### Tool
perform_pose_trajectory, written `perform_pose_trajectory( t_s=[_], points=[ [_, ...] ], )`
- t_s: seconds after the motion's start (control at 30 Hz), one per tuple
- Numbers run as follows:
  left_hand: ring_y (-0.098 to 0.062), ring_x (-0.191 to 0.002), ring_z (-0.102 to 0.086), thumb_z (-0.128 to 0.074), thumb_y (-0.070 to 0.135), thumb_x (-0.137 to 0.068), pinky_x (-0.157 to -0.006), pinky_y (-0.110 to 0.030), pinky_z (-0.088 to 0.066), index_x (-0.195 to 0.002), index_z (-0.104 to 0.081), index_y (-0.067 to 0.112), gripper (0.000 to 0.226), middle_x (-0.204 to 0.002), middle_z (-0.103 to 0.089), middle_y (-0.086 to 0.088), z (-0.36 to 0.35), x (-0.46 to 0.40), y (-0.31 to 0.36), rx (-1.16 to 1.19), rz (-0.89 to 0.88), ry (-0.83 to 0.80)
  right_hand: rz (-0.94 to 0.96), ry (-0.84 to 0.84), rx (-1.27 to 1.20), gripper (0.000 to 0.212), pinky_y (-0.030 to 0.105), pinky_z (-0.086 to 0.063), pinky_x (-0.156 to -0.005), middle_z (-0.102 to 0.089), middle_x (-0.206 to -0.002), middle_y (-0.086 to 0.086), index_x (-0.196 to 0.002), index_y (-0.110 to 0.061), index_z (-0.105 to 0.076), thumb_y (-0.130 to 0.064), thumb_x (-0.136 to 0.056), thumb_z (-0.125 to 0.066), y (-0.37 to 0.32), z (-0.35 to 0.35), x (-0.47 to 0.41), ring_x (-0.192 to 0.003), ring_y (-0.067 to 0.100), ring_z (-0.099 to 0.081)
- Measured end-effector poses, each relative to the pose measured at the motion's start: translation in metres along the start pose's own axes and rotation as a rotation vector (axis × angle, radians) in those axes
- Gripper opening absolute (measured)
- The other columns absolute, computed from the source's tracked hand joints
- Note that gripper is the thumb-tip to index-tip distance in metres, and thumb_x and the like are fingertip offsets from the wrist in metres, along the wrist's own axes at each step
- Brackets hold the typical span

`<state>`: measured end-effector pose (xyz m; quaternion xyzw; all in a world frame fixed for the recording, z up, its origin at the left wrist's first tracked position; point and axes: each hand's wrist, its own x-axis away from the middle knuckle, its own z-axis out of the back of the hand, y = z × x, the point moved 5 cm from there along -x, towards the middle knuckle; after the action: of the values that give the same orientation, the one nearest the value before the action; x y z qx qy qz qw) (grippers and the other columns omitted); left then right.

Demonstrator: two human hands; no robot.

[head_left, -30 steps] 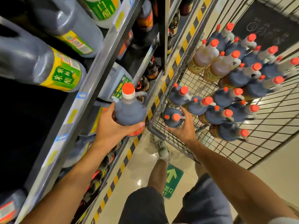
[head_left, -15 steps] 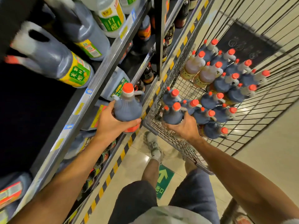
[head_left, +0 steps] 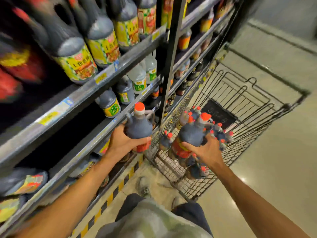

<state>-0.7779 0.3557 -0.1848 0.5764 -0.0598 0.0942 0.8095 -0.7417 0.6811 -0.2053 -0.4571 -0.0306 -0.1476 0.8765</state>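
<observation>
Dark jugs, one per hand: my left hand (head_left: 123, 143) wraps the base of a red-capped bottle (head_left: 139, 127), upright beside the shelf edge (head_left: 68, 174) at nine o'clock, ready for stocking, I judge. My right hand (head_left: 204, 152) clamps a second bottle (head_left: 192, 133) above the wire cart (head_left: 168, 167) at two o'clock.

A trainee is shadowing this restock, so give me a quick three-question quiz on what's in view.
1. True or false: the left hand holds nothing.
2. The cap on the left hand's bottle is: A green, B orange, C white.
3. Fill in: the right hand grips a second dark bottle over the wire ____.
Key: 1 false; 2 B; 3 cart.
</observation>
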Motion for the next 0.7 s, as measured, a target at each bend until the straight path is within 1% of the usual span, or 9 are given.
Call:
perform_pose_trajectory(
  t_s=[0.07, 0.13, 0.2, 0.3, 0.4, 0.5, 0.57, 0.63, 0.7],
  points=[
    [0.006, -0.098, -0.067, -0.099, 0.025, -0.053, -0.078, -0.015, -0.055, -0.114, -0.064, 0.032, 0.071, -0.111, -0.072, 0.015, 0.004, 0.016, 0.022, 0.024, -0.048, 0.025, 0.118, 0.012, -0.03, 0.048, 0.012, -0.042, -0.053, -0.049, -0.063, -0.016, -0.073, -0.031, -0.046, -0.041, -0.065, -0.093, -0.028, 0.015, 0.01, -0.061, -0.012, -0.055],
    [0.006, -0.1, -0.067, -0.098, 0.026, -0.053, -0.076, -0.012, -0.053, -0.119, -0.063, 0.031, 0.075, -0.113, -0.071, 0.015, 0.009, 0.036, 0.041, 0.033, -0.09, 0.066, 0.222, -0.027, -0.059, 0.049, 0.01, -0.04, -0.053, -0.045, -0.062, -0.018, -0.072, -0.034, -0.043, -0.031, -0.068, -0.092, -0.049, 0.028, 0.019, -0.062, -0.017, -0.053],
    [0.006, -0.1, -0.065, -0.097, 0.032, -0.052, -0.077, -0.01, -0.052, -0.121, -0.062, 0.03, 0.077, -0.114, -0.069, 0.017, 0.015, 0.06, 0.058, 0.022, -0.107, 0.135, 0.288, -0.107, -0.074, 0.045, 0.011, -0.041, -0.056, -0.05, -0.066, -0.019, -0.076, -0.035, -0.047, -0.038, -0.069, -0.091, -0.055, 0.033, 0.022, -0.064, -0.015, -0.055],
    [0.012, -0.097, -0.061, -0.097, 0.027, -0.056, -0.077, -0.01, -0.053, -0.122, -0.059, 0.028, 0.077, -0.113, -0.065, 0.019, 0.024, 0.098, 0.082, 0.007, -0.137, 0.229, 0.359, -0.172, -0.111, 0.047, 0.011, -0.044, -0.063, -0.058, -0.083, -0.021, -0.09, -0.035, -0.055, -0.052, -0.065, -0.09, -0.073, 0.041, 0.029, -0.072, -0.008, -0.058],
    [-0.004, -0.107, -0.065, -0.096, 0.049, -0.049, -0.09, -0.025, -0.055, -0.129, -0.059, 0.023, 0.092, -0.122, -0.067, 0.01, 0.039, 0.144, 0.093, -0.018, -0.145, 0.326, 0.444, -0.247, -0.135, 0.052, 0.01, -0.048, -0.064, -0.059, -0.089, -0.022, -0.097, -0.032, -0.057, -0.055, -0.061, -0.088, -0.094, 0.045, 0.039, -0.074, -0.013, -0.057],
    [-0.017, -0.117, -0.064, -0.092, 0.061, -0.044, -0.099, -0.04, -0.054, -0.133, -0.058, 0.024, 0.102, -0.129, -0.065, 0.005, 0.061, 0.191, 0.097, -0.006, -0.162, 0.429, 0.524, -0.353, -0.136, 0.08, 0.031, -0.058, -0.087, -0.068, -0.112, -0.017, -0.121, -0.028, -0.062, -0.07, -0.057, -0.085, -0.119, 0.038, 0.052, -0.099, 0.0, -0.066],
    [-0.018, -0.118, -0.063, -0.091, 0.059, -0.044, -0.1, -0.043, -0.053, -0.134, -0.057, 0.023, 0.103, -0.13, -0.065, 0.005, 0.076, 0.219, 0.098, -0.011, -0.154, 0.488, 0.547, -0.406, -0.187, 0.084, 0.03, -0.056, -0.089, -0.07, -0.116, -0.014, -0.125, -0.028, -0.062, -0.067, -0.056, -0.088, -0.138, 0.029, 0.064, -0.105, 0.004, -0.067],
    [-0.017, -0.12, -0.062, -0.091, 0.068, -0.043, -0.101, -0.043, -0.053, -0.138, -0.055, 0.024, 0.11, -0.133, -0.064, 0.007, 0.093, 0.244, 0.099, -0.016, -0.155, 0.537, 0.574, -0.444, -0.221, 0.071, 0.026, -0.056, -0.088, -0.071, -0.111, -0.017, -0.117, -0.032, -0.065, -0.056, -0.056, -0.091, -0.162, 0.02, 0.083, -0.102, -0.001, -0.068],
    [-0.012, -0.116, -0.064, -0.091, 0.067, -0.043, -0.098, -0.039, -0.055, -0.134, -0.058, 0.026, 0.105, -0.128, -0.066, 0.01, 0.111, 0.265, 0.099, -0.001, -0.16, 0.599, 0.599, -0.473, -0.254, 0.061, 0.02, -0.057, -0.083, -0.074, -0.106, -0.016, -0.109, -0.029, -0.068, -0.048, -0.056, -0.092, -0.183, 0.006, 0.099, -0.098, -0.003, -0.069]
  ],
)
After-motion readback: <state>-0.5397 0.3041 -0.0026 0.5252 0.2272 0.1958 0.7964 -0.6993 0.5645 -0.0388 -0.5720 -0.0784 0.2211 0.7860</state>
